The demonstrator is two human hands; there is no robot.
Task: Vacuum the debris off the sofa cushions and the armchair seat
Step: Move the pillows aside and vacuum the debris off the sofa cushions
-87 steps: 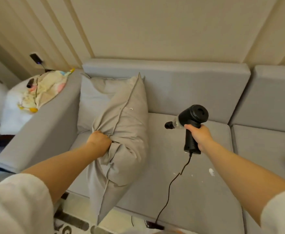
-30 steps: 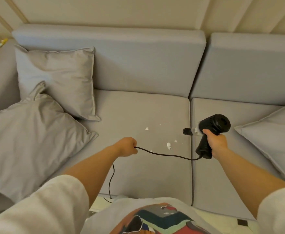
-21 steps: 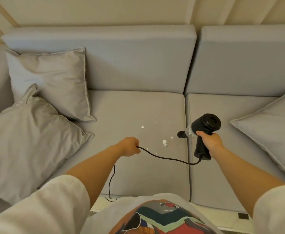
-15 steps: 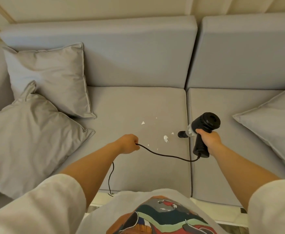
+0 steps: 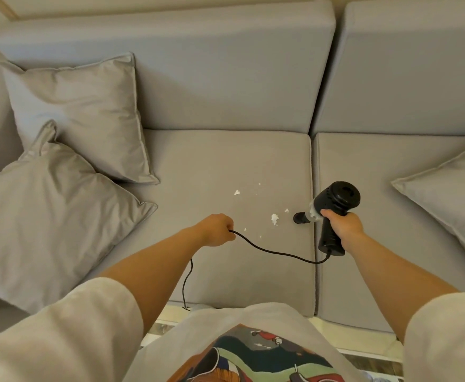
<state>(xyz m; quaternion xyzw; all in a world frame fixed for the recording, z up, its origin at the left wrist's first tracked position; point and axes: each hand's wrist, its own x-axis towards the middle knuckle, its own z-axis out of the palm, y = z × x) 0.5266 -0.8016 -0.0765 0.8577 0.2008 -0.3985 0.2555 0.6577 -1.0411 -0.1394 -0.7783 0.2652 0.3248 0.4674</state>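
Head view: right hand (image 5: 343, 226) clenched round handheld vacuum (image 5: 333, 208), nozzle low, just beside biggest white scrap (image 5: 274, 218) on left seat cushion (image 5: 226, 166). Left hand (image 5: 217, 229) fisted on cord (image 5: 275, 253). Debris untouched, so barely started; right seat cushion (image 5: 377, 166) undone, armchair out of sight.

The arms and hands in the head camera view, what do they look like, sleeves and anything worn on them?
Both arms are bare from the elbow down, with loose, short, off-white sleeves ending near the elbows. The left hand and right hand are bare too: no gloves, and no rings, watch or bracelets show on either wrist. The same pale top carries a colourful printed graphic on its front.
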